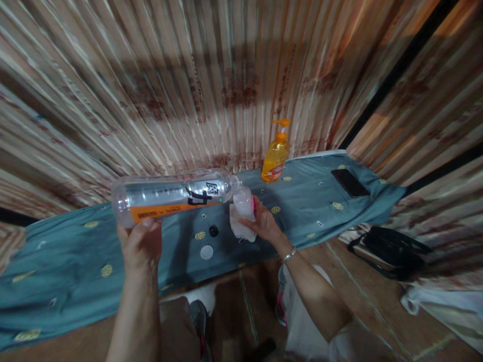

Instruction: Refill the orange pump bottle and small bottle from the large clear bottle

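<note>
My left hand (140, 242) grips the base end of a clear plastic bottle (173, 196) with an orange band and black lettering. The bottle lies almost level, its open mouth pointing right. That mouth meets a small pinkish-white container wrapped in white cloth or tissue (243, 213), which my right hand (264, 223) holds above the teal cloth-covered table (75, 251). A white cap (207, 252) and a small black cap (213, 231) lie on the cloth just below the bottle.
An orange pump bottle (276, 156) stands at the back of the table. A black phone (350, 182) lies at the table's right end. A black bag (392, 250) and a white bag (445, 306) sit on the floor at right. A striped wall rises behind.
</note>
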Demonstrator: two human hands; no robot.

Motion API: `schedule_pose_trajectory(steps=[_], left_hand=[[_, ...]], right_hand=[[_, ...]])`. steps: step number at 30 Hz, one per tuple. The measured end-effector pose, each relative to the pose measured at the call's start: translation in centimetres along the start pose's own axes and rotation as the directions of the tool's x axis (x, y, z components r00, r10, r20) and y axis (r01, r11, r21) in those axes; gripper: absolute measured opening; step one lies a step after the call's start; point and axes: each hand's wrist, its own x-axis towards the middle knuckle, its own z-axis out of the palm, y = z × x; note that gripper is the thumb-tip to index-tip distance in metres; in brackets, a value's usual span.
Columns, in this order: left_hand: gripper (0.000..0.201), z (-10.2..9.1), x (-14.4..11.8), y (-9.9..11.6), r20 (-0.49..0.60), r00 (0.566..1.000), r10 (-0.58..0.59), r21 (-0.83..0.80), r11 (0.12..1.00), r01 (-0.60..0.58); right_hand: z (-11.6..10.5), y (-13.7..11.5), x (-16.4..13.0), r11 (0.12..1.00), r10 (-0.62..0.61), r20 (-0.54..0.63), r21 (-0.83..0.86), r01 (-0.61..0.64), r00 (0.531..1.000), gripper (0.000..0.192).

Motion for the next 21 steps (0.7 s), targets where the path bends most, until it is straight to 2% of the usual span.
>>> schedule_pose_trajectory(steps=[7,21], left_hand=[[0.031,0.03,0.11,0.27,-0.019,1.000,-0.011,0.007,1.000,0.011],[0.031,0.42,0.07,0.50,0.012,1.000,-0.007,-0.011,1.000,0.007]], right_hand=[[0.33,0.27,-0.05,0.999,-0.030,-0.024,-0.031,0.029,0.999,0.088],[0.46,0.40,-0.04,0.999,-0.025,-0.026,-0.024,0.024,0.999,0.088]])
